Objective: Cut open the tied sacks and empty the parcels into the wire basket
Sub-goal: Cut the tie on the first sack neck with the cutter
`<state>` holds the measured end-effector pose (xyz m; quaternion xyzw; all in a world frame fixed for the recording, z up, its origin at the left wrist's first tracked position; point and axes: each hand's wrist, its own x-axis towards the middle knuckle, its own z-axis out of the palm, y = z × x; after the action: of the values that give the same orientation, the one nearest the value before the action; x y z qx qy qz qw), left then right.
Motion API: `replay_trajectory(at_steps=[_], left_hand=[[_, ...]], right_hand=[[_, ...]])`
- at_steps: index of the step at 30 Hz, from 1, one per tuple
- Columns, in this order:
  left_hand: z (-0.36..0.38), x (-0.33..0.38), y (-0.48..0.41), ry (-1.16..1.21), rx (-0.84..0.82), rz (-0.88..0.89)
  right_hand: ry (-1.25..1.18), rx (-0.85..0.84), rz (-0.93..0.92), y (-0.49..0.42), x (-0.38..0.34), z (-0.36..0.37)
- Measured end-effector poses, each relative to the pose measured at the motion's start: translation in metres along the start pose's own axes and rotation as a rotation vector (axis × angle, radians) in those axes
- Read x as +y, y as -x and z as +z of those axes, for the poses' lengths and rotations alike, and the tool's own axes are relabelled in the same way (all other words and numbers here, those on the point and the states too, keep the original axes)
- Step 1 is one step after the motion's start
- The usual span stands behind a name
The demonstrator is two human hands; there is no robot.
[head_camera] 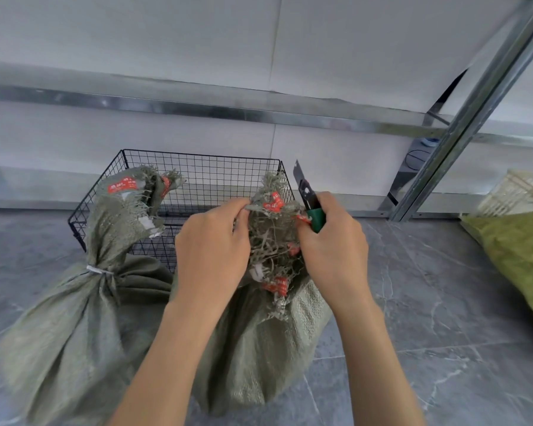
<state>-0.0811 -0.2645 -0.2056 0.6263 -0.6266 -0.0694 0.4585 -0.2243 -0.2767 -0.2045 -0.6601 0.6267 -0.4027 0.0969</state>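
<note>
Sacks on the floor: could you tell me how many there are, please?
3: a tied grey-green sack on the left, a middle sack beside it, a yellow-green sack at the right edge, partly cropped.

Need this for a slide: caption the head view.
Left hand grips the frayed neck of the near sack, right hand holds a utility knife; second sack tied, wire basket behind.

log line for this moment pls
left hand: grips neck of right sack | right hand: holds utility knife, blade up | left sack: tied | wire basket: behind sacks
</note>
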Motion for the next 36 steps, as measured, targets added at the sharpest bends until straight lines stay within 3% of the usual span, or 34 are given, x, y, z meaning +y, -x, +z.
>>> replay_trajectory(at_steps=[6,9,15,21,24,31,36], left_hand=[[0.003,0.004,0.000,0.145,-0.145,-0.038],[0.005,0.004,-0.001,0.096,-0.205,-0.025],[0.008,0.000,-0.001,-0.166,-0.093,0.069],[0.011,-0.005,-0.002,-0.193,-0.022,0.174],[0.011,-0.005,-0.002,-0.207,-0.033,0.197],[0.010,-0.008,-0.004,0.086,-0.175,0.045],[0.007,-0.004,-0.004,0.124,-0.229,-0.019]], right_hand=[[-0.199,-0.092,0.062,0.001,0.000,-0.001],[-0.310,-0.143,0.101,0.000,0.002,-0.006],[-0.221,-0.195,0.063,0.000,0.003,-0.005],[-0.101,-0.171,0.038,0.000,0.007,0.000],[-0.213,-0.184,0.077,-0.001,0.010,0.000],[-0.540,-0.318,0.161,0.000,0.003,-0.015],[-0.517,-0.311,0.226,0.001,0.003,-0.020]])
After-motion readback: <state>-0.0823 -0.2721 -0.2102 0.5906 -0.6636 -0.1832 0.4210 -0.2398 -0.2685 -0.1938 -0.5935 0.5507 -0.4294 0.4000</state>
